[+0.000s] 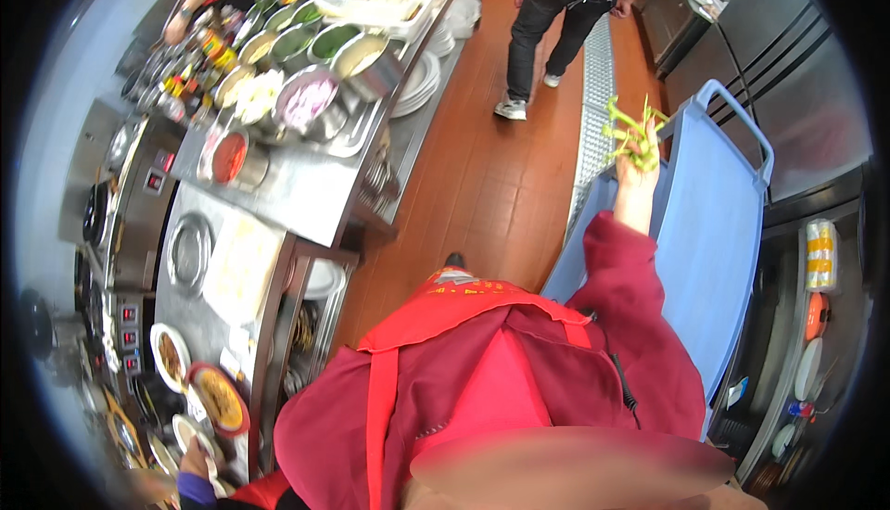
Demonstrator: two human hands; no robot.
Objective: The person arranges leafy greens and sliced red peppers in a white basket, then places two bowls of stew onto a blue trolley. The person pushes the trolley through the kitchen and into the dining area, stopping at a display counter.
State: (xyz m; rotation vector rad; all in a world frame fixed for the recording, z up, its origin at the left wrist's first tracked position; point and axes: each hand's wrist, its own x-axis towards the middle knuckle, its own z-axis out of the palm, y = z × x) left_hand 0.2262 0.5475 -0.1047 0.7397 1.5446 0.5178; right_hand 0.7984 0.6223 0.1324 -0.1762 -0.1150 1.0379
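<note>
My right hand reaches out past the blue utility cart, its fingers closed around a bunch of pale green vegetable stems. The stems stick out beyond the fingers at several angles. Beneath my forearm runs the near side of the cart, and its push handle rises just to the right of the hand. My left hand is out of view. In front of my body hangs a red apron, worn over maroon sleeves.
A steel prep counter on the left bears several steel pots of chopped ingredients. Ahead, a person stands on the red tiled floor beside a metal drain grate. Other people's hands show at left; a steel refrigerator stands right.
</note>
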